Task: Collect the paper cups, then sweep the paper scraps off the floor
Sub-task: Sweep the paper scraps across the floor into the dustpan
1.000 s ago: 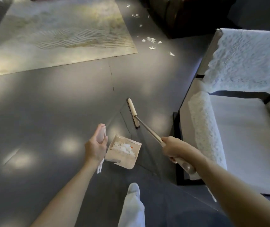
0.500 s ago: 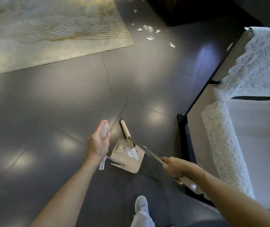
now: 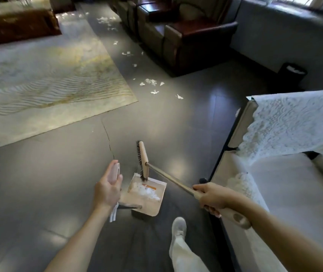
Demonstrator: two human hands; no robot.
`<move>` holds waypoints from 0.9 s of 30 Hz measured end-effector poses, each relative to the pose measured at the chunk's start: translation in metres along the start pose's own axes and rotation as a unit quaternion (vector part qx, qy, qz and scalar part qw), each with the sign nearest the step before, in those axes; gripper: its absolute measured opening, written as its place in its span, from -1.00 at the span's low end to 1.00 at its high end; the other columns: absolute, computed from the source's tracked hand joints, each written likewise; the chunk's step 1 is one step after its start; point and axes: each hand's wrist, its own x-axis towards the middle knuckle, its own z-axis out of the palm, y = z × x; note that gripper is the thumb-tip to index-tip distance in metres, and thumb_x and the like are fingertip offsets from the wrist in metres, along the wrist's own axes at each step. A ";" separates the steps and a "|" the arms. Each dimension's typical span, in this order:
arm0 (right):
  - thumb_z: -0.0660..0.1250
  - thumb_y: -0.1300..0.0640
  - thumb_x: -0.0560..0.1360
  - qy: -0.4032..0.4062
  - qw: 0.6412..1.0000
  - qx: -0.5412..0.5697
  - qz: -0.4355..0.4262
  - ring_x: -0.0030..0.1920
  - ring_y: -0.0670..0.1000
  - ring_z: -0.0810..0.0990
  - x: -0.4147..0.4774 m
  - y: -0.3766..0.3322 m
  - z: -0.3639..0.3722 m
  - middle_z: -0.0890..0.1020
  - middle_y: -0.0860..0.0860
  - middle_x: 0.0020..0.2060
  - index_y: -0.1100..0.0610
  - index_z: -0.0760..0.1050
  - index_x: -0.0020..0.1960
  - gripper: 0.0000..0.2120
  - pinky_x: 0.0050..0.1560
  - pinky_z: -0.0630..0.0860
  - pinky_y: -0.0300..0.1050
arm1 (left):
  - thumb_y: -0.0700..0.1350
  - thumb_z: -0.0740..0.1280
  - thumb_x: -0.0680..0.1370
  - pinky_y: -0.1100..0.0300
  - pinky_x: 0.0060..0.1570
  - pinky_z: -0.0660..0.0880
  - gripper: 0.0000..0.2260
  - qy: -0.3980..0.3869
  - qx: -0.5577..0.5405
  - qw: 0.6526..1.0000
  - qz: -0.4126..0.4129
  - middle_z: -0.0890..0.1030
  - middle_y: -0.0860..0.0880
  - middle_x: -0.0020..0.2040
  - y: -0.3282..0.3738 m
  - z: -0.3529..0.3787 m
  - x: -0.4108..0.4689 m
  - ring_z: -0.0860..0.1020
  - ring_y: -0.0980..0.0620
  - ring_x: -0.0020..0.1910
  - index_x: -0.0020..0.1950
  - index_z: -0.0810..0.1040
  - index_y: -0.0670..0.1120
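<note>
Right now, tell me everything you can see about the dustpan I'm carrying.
The beige plastic dustpan is a shallow scoop with raised side walls and an open front lip. It holds a heap of white paper scraps, and an orange mark shows on its floor. It hangs tilted just above the dark grey tiled floor, its upright pale handle in the left hand. The dark bristles of the wooden-headed broom touch its front edge.

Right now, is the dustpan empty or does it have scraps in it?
Not empty. A pile of white paper scraps lies inside the dustpan, held by the left hand; the brush tip sits at its front edge.
</note>
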 end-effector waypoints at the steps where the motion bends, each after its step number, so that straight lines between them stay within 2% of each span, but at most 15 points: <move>1: 0.17 0.28 0.47 0.017 1.000 0.026 -0.001 -0.65 -0.14 0.41 0.016 -0.005 -0.019 0.48 0.03 -0.42 0.11 0.37 0.38 -0.53 -0.58 0.41 -0.24 | -0.14 0.32 0.58 -0.13 -0.02 0.56 -0.62 0.006 -0.005 1.000 0.012 0.63 -0.20 0.05 0.013 0.007 0.023 0.61 -0.23 -0.02 0.37 0.44 0.15; 4: 0.16 0.36 0.42 0.061 0.991 0.119 -0.007 -0.67 -0.08 0.38 0.068 -0.025 -0.073 0.44 0.06 -0.48 0.17 0.38 0.36 -0.49 -0.64 0.35 -0.25 | -0.12 0.34 0.57 -0.11 -0.02 0.59 -0.61 0.032 -0.005 0.999 0.044 0.63 -0.14 0.12 0.057 0.029 0.095 0.61 -0.24 0.05 0.36 0.43 0.17; 6: 0.17 0.36 0.42 0.086 0.982 0.167 -0.013 -0.66 -0.07 0.38 0.100 -0.040 -0.110 0.45 0.06 -0.49 0.14 0.41 0.33 -0.51 -0.63 0.34 -0.26 | -0.10 0.34 0.57 -0.13 0.00 0.59 -0.61 0.034 -0.023 0.997 0.059 0.62 -0.13 0.17 0.092 0.041 0.139 0.60 -0.25 0.06 0.36 0.42 0.20; 10: 0.18 0.30 0.46 0.148 0.961 0.232 -0.032 -0.65 -0.10 0.39 0.149 -0.069 -0.191 0.47 0.02 -0.51 0.03 0.38 0.33 -0.55 -0.58 0.36 -0.28 | -0.10 0.33 0.57 -0.08 -0.12 0.58 -0.67 0.020 -0.028 0.995 0.094 0.63 -0.17 0.05 0.153 0.070 0.223 0.61 -0.25 -0.03 0.27 0.44 0.24; 13: 0.18 0.32 0.47 0.187 0.941 0.279 -0.037 -0.63 -0.11 0.39 0.178 -0.083 -0.248 0.46 0.04 -0.47 0.03 0.36 0.32 -0.55 -0.57 0.37 -0.27 | -0.10 0.33 0.57 -0.09 -0.06 0.58 -0.67 0.008 -0.051 0.992 0.119 0.62 -0.16 0.10 0.195 0.097 0.280 0.60 -0.24 0.03 0.27 0.44 0.22; 16: 0.16 0.30 0.49 0.220 0.924 0.311 -0.036 -0.60 -0.12 0.41 0.207 -0.095 -0.301 0.48 0.05 -0.43 0.06 0.38 0.28 -0.61 -0.55 0.38 -0.25 | -0.13 0.34 0.56 -0.06 -0.02 0.57 -0.61 -0.012 -0.068 0.987 0.142 0.62 -0.12 0.15 0.232 0.130 0.347 0.59 -0.22 0.06 0.25 0.43 0.31; 18: 0.13 0.32 0.50 0.240 0.909 0.339 -0.039 -0.59 -0.12 0.41 0.232 -0.101 -0.335 0.48 0.06 -0.40 0.11 0.39 0.29 -0.62 -0.56 0.38 -0.24 | -0.13 0.34 0.56 0.06 -0.08 0.58 -0.62 -0.034 -0.076 0.984 0.159 0.62 -0.09 0.15 0.254 0.155 0.396 0.60 -0.19 0.04 0.28 0.45 0.27; 21: 0.13 0.34 0.51 0.286 0.886 0.365 -0.023 -0.60 -0.11 0.38 0.274 -0.110 -0.382 0.45 0.06 -0.43 0.21 0.38 0.30 -0.63 -0.60 0.35 -0.26 | -0.10 0.32 0.57 0.33 -0.36 0.46 -0.67 -0.066 -0.062 0.976 0.197 0.64 -0.11 0.03 0.285 0.194 0.472 0.60 -0.05 -0.13 0.24 0.45 0.27; 23: 0.15 0.36 0.51 0.301 0.866 0.398 -0.007 -0.60 -0.11 0.36 0.301 -0.115 -0.412 0.43 0.03 -0.47 0.21 0.36 0.34 -0.60 -0.61 0.34 -0.25 | -0.09 0.32 0.58 0.26 -0.35 0.50 -0.67 -0.098 -0.062 0.967 0.227 0.63 -0.09 -0.01 0.310 0.217 0.520 0.59 -0.03 -0.16 0.28 0.45 0.25; 25: 0.18 0.36 0.52 0.306 0.845 0.438 0.009 -0.60 -0.13 0.37 0.324 -0.119 -0.441 0.44 0.00 -0.50 0.09 0.32 0.42 -0.51 -0.60 0.34 -0.26 | -0.11 0.32 0.58 0.12 -0.23 0.58 -0.66 -0.132 -0.064 0.956 0.256 0.61 -0.06 0.01 0.342 0.239 0.562 0.61 -0.09 -0.09 0.32 0.45 0.18; 27: 0.18 0.35 0.52 0.315 0.825 0.468 0.033 -0.60 -0.13 0.36 0.340 -0.118 -0.469 0.44 -0.04 -0.55 0.11 0.30 0.44 -0.50 -0.60 0.33 -0.27 | -0.13 0.32 0.58 0.03 -0.12 0.61 -0.64 -0.164 -0.049 0.944 0.282 0.60 -0.08 0.08 0.372 0.266 0.600 0.60 -0.12 -0.03 0.35 0.44 0.12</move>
